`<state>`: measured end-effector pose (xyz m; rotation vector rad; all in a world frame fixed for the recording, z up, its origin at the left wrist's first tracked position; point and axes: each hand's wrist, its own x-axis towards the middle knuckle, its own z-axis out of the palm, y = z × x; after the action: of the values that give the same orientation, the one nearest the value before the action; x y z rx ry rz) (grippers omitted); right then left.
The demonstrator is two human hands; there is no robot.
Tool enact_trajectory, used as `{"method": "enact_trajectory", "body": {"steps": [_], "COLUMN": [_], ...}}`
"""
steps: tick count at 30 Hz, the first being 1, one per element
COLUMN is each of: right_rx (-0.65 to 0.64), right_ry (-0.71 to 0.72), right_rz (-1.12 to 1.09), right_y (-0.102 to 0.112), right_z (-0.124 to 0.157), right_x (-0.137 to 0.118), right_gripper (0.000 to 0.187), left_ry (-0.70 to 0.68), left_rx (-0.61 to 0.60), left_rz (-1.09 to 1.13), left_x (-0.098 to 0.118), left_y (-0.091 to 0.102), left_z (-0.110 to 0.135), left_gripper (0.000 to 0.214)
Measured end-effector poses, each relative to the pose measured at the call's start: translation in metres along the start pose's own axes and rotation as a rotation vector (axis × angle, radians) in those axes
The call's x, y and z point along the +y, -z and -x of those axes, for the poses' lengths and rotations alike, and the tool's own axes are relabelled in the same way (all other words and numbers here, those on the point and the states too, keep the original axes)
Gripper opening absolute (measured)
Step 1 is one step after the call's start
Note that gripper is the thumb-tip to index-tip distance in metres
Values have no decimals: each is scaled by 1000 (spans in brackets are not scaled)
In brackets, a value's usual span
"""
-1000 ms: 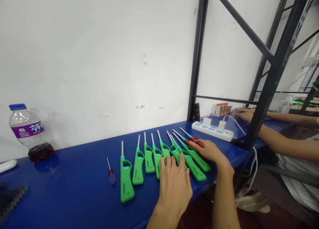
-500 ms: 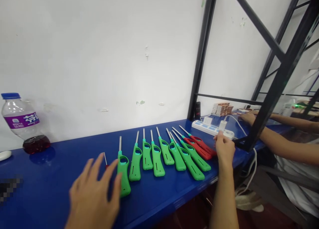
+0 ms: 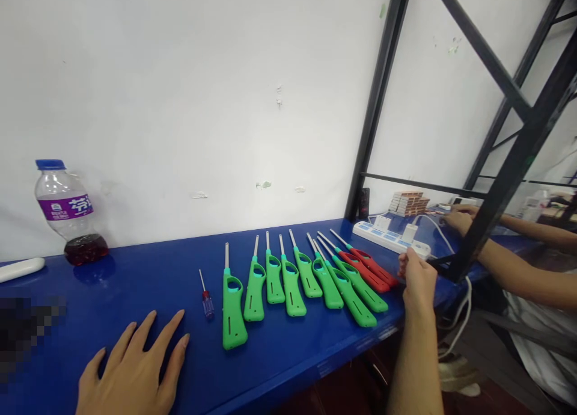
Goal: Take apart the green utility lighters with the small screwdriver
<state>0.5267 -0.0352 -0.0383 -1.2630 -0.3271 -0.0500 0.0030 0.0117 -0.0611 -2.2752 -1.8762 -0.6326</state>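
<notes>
My left hand (image 3: 135,367) is spread over the front left of the blue table (image 3: 180,252), holding nothing. To the right of its fingertips lies a small screwdriver (image 3: 208,305) with a clear purple-red handle. Beyond that, several green gas lighters (image 3: 233,319) lie in a row, metal tubes toward the wall. Two red gas lighters (image 3: 367,273) lie at the row's right end. My right hand (image 3: 418,279) is curled closed just right of the red lighters and in front of the power strip (image 3: 392,237). Whatever its fingers hold, if anything, is hidden.
A bottle (image 3: 67,213) of dark drink and a white object (image 3: 20,269) stand at the left by the wall. A black metal frame (image 3: 500,162) rises at the right. Behind it are stacked small boxes (image 3: 409,203) and a co-worker's arms (image 3: 518,264).
My left hand has moved left and toward me, away from the green lighters, uncovering the screwdriver. The view has shifted slightly left. My right hand stays closed near the power strip.
</notes>
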Motion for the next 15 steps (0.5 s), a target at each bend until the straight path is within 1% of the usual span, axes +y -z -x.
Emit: {"method": "enact_trajectory", "body": {"steps": [4, 9, 12, 15], "right_rx": [3, 8, 26, 70], "right_ry": [-9, -23, -30, -35], "right_rz": [-18, -37, -55, -76], "right_y": [1, 1, 1, 2], "right_z": [-1, -1, 0, 0], "right_x": [2, 3, 2, -1], "right_gripper": [36, 32, 31, 28], "left_ry": [-6, -27, -52, -67], "left_rx": [3, 3, -6, -18], "left_rz": [-107, -160, -182, -168], "left_x": [6, 13, 11, 4], "left_y": [8, 14, 15, 11], "left_z": [2, 4, 4, 3], "left_gripper": [53, 53, 53, 56]}}
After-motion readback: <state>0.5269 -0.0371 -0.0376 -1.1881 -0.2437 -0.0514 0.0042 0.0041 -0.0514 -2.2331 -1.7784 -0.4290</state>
